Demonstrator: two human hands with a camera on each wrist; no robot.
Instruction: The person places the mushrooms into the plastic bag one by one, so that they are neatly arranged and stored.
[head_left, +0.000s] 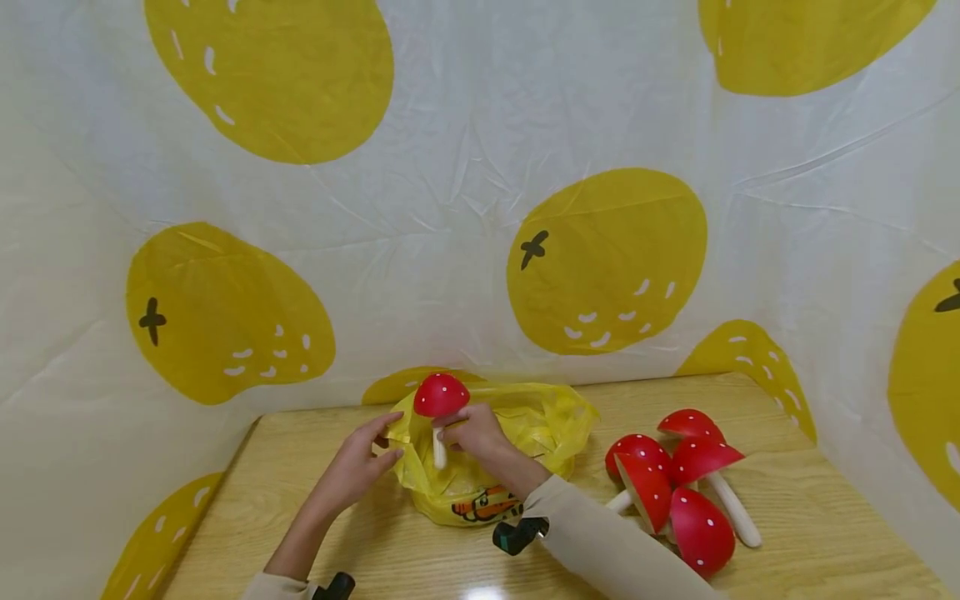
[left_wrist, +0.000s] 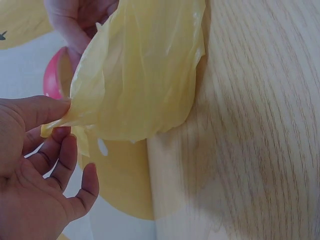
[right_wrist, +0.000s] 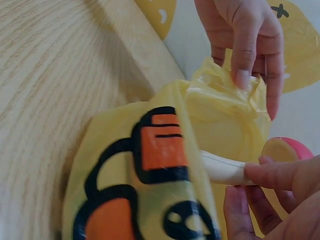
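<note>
A yellow plastic bag (head_left: 555, 417) with an orange and black print stands open on the table. My left hand (left_wrist: 35, 165) pinches the bag's rim between thumb and fingers at its left side. In my right hand (head_left: 476, 431) is a toy mushroom (head_left: 441, 395) with a red, white-dotted cap, gripped by its pale stem (right_wrist: 225, 167). The mushroom is upright, cap on top, over the left part of the bag's mouth. In the right wrist view the stem's end passes behind the bag's front wall.
Several more red toy mushrooms (head_left: 701, 529) with white dots lie in a pile on the right of the wooden table (head_left: 300, 467). A white curtain (head_left: 450, 292) with yellow fruit shapes hangs behind the table and along its sides.
</note>
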